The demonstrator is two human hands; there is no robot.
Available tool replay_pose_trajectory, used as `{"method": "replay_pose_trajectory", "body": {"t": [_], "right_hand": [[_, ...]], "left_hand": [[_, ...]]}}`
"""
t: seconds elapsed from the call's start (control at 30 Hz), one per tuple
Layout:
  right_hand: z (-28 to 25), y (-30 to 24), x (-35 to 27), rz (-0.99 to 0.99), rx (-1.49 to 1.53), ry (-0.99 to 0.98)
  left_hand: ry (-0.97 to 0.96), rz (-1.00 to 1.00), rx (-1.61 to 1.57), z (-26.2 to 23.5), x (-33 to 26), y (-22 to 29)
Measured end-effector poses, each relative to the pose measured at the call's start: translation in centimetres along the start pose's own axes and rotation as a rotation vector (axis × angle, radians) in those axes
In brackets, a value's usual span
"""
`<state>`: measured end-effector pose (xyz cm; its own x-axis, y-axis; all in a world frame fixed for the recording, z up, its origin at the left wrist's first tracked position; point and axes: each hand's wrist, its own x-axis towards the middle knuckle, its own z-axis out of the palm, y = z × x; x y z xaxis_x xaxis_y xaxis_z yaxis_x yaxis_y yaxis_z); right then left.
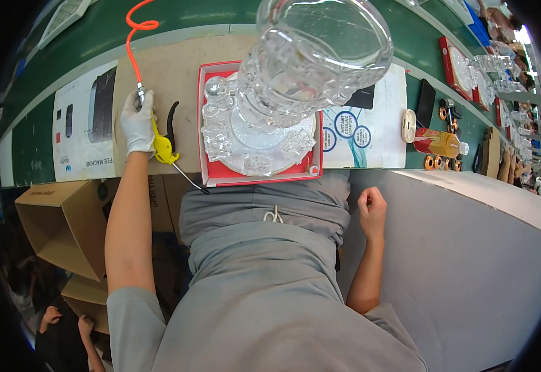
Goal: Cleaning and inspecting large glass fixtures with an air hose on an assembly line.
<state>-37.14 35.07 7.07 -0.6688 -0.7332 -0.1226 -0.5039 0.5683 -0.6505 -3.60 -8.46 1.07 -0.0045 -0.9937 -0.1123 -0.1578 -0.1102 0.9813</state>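
Note:
My left hand, in a white glove, is closed around a yellow air blow gun. The gun's black lever and thin bent nozzle stick out to the right, the nozzle tip near the corner of a red box. An orange coiled air hose joins the gun at a metal fitting by my fingers. My bare right hand is curled into a fist beside my lap, off the table, with nothing visible in it. Before me lies the open red box with clear glass pieces and a tall clear glass vessel rising over it.
Printed cardboard sheets cover parts of the green bench. Right of the box are a white earbud case, a drink bottle and several copper-coloured rings. Open cartons stand below left, with another person's hand near them.

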Motion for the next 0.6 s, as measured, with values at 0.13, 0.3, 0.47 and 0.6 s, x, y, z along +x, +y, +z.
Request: {"method": "replay_pose_trajectory", "body": {"t": [0.13,0.3,0.47,0.6], "right_hand": [[-0.4,1.3,-1.7,0.126,-0.195,-0.026],[0.6,-2.9,-0.7,0.109,-0.247,0.101],[2.1,-10.6,3.1,-0.057,-0.068,-0.081],[2.2,-12.8,6.2,-0.206,-0.220,-0.210]], "left_hand": [[0.007,0.014,0.002,-0.1,0.1,-0.2],[0.006,0.072,-0.021,-0.2,0.4,-0.6],[0.058,0.064,-0.078,0.5,-0.6,0.6],[0.059,0.059,-0.062,0.5,-0.5,0.7]]}}
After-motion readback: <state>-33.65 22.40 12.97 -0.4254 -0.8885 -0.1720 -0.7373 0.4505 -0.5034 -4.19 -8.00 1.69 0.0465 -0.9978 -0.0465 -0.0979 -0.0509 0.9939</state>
